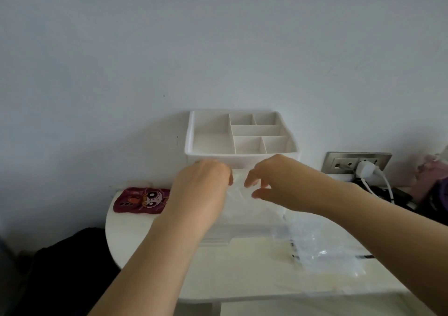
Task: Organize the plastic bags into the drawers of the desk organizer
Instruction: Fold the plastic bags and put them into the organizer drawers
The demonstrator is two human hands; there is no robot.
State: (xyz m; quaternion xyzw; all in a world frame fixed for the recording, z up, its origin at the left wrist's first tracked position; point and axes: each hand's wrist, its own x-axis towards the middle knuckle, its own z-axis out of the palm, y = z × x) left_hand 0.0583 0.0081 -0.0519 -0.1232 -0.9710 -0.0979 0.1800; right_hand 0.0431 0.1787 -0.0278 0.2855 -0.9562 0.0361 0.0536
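The white desk organizer stands against the wall, its top compartments holding nothing. Its translucent drawer is pulled out toward me. A clear plastic bag lies in that drawer between my hands. My left hand is over the bag's left end, fingers curled down onto it just below the organizer's front. My right hand hovers over the bag's right end with loosely bent fingers and the thumb apart from them. More clear plastic bags lie in a heap on the table to the right.
A dark red cartoon pouch lies on the round white table left of the organizer. A wall socket with a white plug and cables sits at the right. Dark fabric lies below the table's left edge.
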